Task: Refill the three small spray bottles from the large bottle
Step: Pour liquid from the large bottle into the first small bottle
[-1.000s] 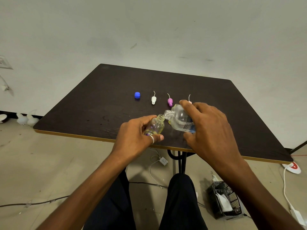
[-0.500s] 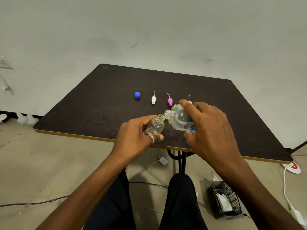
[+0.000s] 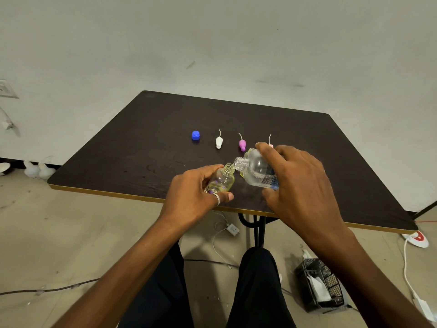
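Observation:
My left hand (image 3: 196, 192) grips a small clear bottle (image 3: 222, 179) with its open neck tilted up and to the right; a little yellowish liquid sits in it. My right hand (image 3: 298, 183) holds the large clear bottle (image 3: 256, 171) tipped to the left, its open mouth touching the small bottle's neck. Another small bottle (image 3: 246, 155) is mostly hidden behind the large one. On the dark table (image 3: 142, 147) lie a blue cap (image 3: 195, 135), a white spray top (image 3: 219, 142), a purple spray top (image 3: 242, 144) and a pink spray top (image 3: 270, 142), half hidden by my fingers.
The table's front edge (image 3: 118, 192) runs just under my hands. A wall stands close behind the table. On the floor are cables, a white adapter (image 3: 233, 229), a black crate (image 3: 321, 285) at the right and my knees below.

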